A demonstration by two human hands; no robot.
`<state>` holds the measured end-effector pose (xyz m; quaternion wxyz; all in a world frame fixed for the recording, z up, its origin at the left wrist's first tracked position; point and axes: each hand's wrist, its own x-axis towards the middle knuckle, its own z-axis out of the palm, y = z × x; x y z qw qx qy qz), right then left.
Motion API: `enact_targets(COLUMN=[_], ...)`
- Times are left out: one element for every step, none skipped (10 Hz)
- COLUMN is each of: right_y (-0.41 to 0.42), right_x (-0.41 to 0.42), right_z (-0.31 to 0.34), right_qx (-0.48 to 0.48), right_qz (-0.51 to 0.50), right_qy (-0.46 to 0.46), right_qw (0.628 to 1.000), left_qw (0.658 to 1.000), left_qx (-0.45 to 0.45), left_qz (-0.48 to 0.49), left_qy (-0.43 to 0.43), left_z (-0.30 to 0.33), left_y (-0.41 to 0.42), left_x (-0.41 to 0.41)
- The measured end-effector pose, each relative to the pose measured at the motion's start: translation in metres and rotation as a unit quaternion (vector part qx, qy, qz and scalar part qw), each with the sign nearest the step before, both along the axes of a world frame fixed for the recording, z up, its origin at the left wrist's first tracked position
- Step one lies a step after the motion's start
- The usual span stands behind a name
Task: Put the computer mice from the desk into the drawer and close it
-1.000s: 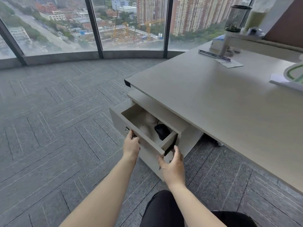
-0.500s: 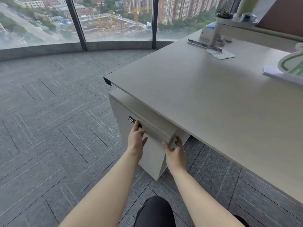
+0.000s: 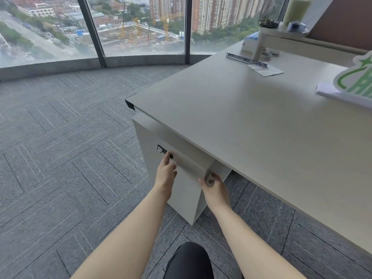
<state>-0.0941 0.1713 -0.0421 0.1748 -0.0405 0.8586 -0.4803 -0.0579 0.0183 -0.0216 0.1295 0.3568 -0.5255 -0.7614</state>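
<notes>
Pale laminate meets both my palms: my left hand [image 3: 165, 174] lies flat, fingers spread, against the shut off-white drawer [image 3: 185, 166], my right hand [image 3: 214, 188] curls loosely at its right corner, under the beige desk [image 3: 251, 121]; no mice visible

Soft, even daylight comes in through the windows [image 3: 141, 27], leaving the surface [image 3: 251, 121] bright with a pale sheen. A shadow sits beneath its overhang. Wide-angle distortion bends the edges; the hands [image 3: 166, 174] are slightly blurred.
</notes>
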Motion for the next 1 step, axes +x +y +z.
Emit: enact_targets(right_y=[0.0108], right_x=[0.0097], right_z=[0.0030], right_qx=[-0.002], right_qz=[-0.021], right_qy=[-0.006], right_qw=[1.000], left_qw=[0.999], left_qx=[-0.016], left_qz=[0.007], left_qy=[-0.027], left_z=[0.0004], left_y=[0.0102], left_x=[0.0217])
